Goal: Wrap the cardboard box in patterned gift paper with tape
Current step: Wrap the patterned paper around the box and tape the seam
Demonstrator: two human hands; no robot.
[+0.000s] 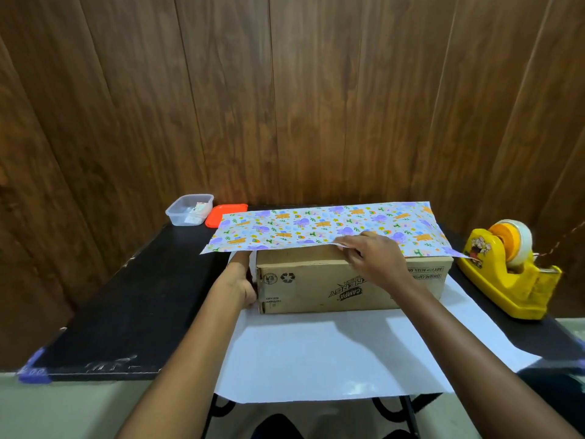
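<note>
A brown cardboard box lies lengthwise on the white back side of the gift paper on a black table. The patterned far flap of the paper is folded over the top of the box. My right hand pinches the near edge of that flap at the box's front top edge. My left hand presses against the left end of the box, its fingers hidden behind the box and the paper. The yellow tape dispenser stands to the right of the box.
A clear plastic container and an orange lid sit at the back left of the black table. A wooden panel wall rises right behind. The white paper hangs over the table's front edge.
</note>
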